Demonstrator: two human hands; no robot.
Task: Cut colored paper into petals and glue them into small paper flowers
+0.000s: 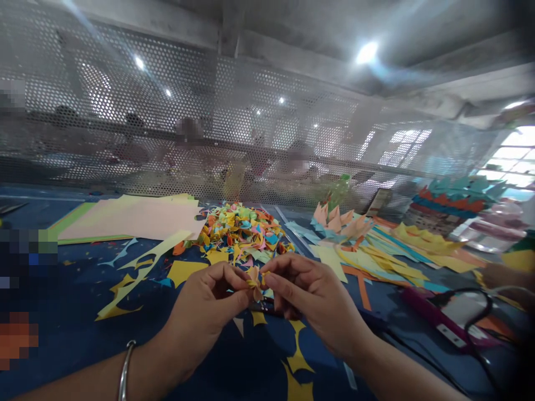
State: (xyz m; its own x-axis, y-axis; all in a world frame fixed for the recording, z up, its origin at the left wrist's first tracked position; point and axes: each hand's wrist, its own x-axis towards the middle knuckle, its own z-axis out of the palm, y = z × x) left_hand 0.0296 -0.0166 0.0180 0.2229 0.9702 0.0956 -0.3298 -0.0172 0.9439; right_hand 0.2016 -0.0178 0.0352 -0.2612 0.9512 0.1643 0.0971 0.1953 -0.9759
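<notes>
Between the thumb and finger of my left hand [200, 303] is a small paper flower [254, 275], peach-pink with some yellow. My right hand [320, 295] is pinched shut on a small yellow paper piece [264, 277], right against the flower. A dark, shiny object [267, 306] lies partly hidden beneath my hands; its kind I cannot make out. Just beyond my fingers rises a heap of many-coloured paper cuttings [242, 228]. Cut yellow scraps [300, 356] lie on the dark blue table below my right hand.
Stacked paper sheets [134, 217] lie at left behind a yellow cut-out strip [142, 278]. Zigzag paper crowns [343, 223] and paper strips stand at right. A purple power strip [445, 323] with black cables sits near my right forearm. Perforated metal sheeting [175, 100] closes off the back.
</notes>
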